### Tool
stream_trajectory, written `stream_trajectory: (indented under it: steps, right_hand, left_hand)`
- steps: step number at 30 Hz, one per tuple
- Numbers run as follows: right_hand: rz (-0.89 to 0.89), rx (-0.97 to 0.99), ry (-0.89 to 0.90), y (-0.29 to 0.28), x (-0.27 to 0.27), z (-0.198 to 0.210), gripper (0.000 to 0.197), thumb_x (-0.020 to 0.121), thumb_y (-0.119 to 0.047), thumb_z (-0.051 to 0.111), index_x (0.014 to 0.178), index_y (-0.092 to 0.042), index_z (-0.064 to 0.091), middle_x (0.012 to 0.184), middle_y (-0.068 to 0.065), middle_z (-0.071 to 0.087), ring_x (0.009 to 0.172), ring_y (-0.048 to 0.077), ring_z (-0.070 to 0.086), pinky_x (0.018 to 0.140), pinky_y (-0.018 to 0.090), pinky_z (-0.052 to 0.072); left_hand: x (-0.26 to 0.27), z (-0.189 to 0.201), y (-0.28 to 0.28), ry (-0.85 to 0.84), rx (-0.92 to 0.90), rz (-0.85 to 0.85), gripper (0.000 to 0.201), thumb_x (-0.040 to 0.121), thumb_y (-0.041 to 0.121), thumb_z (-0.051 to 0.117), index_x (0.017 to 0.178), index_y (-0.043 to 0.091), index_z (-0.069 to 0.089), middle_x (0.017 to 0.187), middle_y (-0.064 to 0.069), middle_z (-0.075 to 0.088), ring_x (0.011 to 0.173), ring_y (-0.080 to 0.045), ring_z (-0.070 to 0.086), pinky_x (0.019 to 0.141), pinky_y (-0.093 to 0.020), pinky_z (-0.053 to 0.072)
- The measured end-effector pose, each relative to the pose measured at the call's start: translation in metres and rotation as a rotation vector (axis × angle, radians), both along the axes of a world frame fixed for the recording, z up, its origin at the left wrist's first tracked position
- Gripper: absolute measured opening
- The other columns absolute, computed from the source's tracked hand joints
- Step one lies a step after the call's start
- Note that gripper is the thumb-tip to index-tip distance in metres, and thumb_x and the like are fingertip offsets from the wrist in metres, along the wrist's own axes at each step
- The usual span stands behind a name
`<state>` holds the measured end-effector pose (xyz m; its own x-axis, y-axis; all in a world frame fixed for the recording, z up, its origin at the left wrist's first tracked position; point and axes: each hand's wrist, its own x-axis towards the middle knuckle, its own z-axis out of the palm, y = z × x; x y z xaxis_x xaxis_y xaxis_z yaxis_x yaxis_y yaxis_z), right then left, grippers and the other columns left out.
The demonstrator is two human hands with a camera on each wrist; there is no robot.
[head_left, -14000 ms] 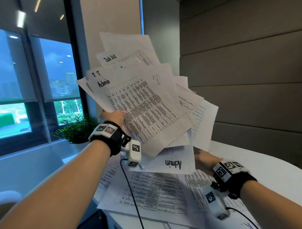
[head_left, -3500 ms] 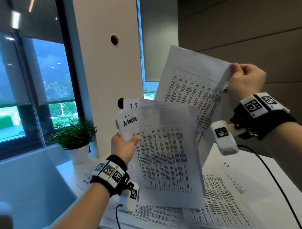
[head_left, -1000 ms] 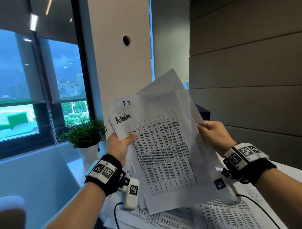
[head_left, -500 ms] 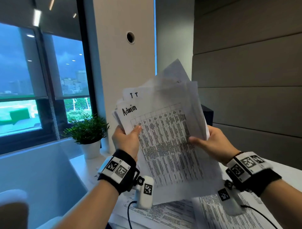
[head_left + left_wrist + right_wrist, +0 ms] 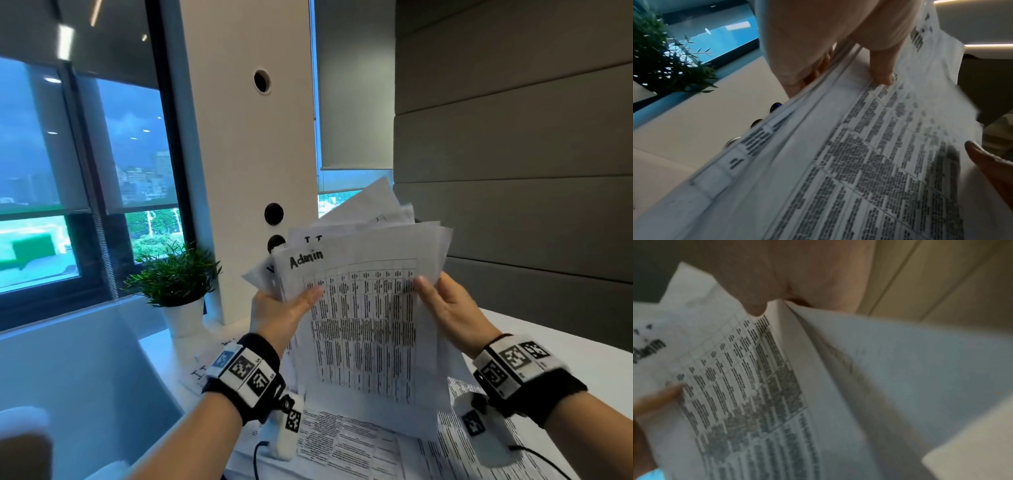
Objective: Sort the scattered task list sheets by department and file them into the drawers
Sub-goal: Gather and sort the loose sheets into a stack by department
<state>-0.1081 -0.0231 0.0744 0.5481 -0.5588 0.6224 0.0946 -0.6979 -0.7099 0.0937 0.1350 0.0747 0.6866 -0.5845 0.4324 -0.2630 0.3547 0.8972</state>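
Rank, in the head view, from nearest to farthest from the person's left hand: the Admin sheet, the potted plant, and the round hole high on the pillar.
1. Admin sheet: gripped by the left hand itself.
2. Potted plant: to that hand's left, on the white ledge.
3. Round hole: high on the pillar, far above the hand.

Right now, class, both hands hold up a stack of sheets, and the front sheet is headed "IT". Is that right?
Not quite. The front sheet is headed "Admin", as the head view shows; "IT" is on the sheet behind. The left hand and right hand do hold the stack.
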Motion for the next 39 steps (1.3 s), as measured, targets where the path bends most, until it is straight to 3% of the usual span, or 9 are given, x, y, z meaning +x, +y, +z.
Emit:
stream_trajectory:
  steps: [6,10,14,21,25,27,30,33,39]
  right_hand:
    - [-0.232,-0.130,0.017,-0.007,-0.010,-0.004,0.055,0.090,-0.064,0.026,0.118,-0.022,0.047,0.102,-0.015,0.059,0.094,0.008,0.058,0.079,0.025,0.041]
    - [-0.134,-0.066,0.093,0.003,-0.006,-0.002,0.042,0.096,-0.034,0.045,0.130,-0.012,0.034,0.116,-0.008,0.050,0.105,0.006,0.052,0.086,0.018,0.041]
    - [-0.160,-0.040,-0.114,0.008,-0.002,0.017,0.024,0.098,-0.013,0.046,0.120,-0.011,0.036,0.107,-0.017,0.051,0.094,-0.020,0.051,0.084,0.002,0.040]
    - [-0.149,0.019,-0.056,0.010,0.003,0.016,0.026,0.097,-0.016,0.050,0.117,-0.019,0.035,0.104,-0.016,0.053,0.091,-0.007,0.053,0.085,0.021,0.047]
    - [-0.285,0.137,0.013,-0.004,-0.005,0.005,0.066,0.083,-0.027,0.071,0.135,-0.013,0.033,0.118,-0.004,0.047,0.103,0.008,0.049,0.089,0.023,0.039]
    - [-0.381,0.187,0.018,-0.017,-0.010,-0.007,0.085,0.067,-0.039,0.083,0.133,-0.016,0.034,0.119,-0.001,0.050,0.106,0.015,0.054,0.091,0.032,0.048]
    - [-0.176,0.495,-0.152,-0.020,-0.011,-0.021,0.091,0.059,-0.029,0.090,0.129,-0.010,0.036,0.121,0.007,0.059,0.099,0.017,0.063,0.060,0.030,0.056]
    - [0.130,0.725,-0.273,-0.013,-0.009,-0.026,0.096,0.048,-0.030,0.094,0.128,-0.003,0.049,0.120,0.019,0.064,0.104,0.030,0.064,0.073,0.042,0.058]
    - [0.044,0.649,-0.313,-0.028,-0.029,-0.016,0.103,0.013,-0.044,0.096,0.100,0.003,0.066,0.096,0.019,0.070,0.084,0.030,0.065,0.080,0.042,0.055]
  left_hand:
    - [-0.005,0.011,-0.011,-0.053,-0.062,0.017,0.038,0.069,0.024,0.083,0.102,0.025,0.064,0.090,0.008,0.073,0.083,-0.001,0.069,0.067,-0.014,0.053]
    - [-0.012,0.015,-0.020,-0.110,0.012,0.045,0.027,0.073,0.022,0.080,0.096,0.024,0.065,0.087,0.009,0.072,0.079,0.000,0.069,0.071,-0.018,0.056]
    - [-0.012,0.025,-0.029,-0.019,-0.020,0.078,0.077,0.056,0.054,0.085,0.115,0.013,0.059,0.107,0.000,0.070,0.100,-0.018,0.066,0.090,-0.039,0.053]
    - [-0.020,0.016,-0.022,-0.043,-0.017,0.086,0.022,0.081,0.010,0.073,0.097,0.024,0.066,0.093,0.009,0.071,0.093,-0.011,0.068,0.084,-0.029,0.053]
    - [-0.002,0.027,-0.019,0.278,-0.138,0.218,0.057,0.080,0.015,0.075,0.129,0.005,0.049,0.132,-0.005,0.055,0.118,-0.023,0.055,0.102,-0.036,0.043]
    - [0.012,0.028,-0.015,0.387,-0.165,0.239,0.049,0.082,0.022,0.073,0.120,0.004,0.047,0.119,-0.002,0.056,0.111,-0.023,0.055,0.093,-0.030,0.043]
    - [0.028,0.020,-0.017,0.531,-0.073,0.233,0.069,0.084,0.047,0.064,0.131,-0.001,0.044,0.124,-0.011,0.055,0.112,-0.031,0.056,0.090,-0.033,0.045]
    - [0.032,0.013,-0.024,0.721,-0.040,0.263,0.062,0.095,0.034,0.052,0.149,0.016,0.027,0.139,-0.016,0.047,0.120,-0.034,0.050,0.101,-0.038,0.042]
    - [0.025,-0.006,-0.016,0.674,-0.066,-0.153,0.063,0.067,0.026,0.077,0.122,0.007,0.055,0.118,-0.020,0.064,0.100,-0.035,0.064,0.074,-0.044,0.057]
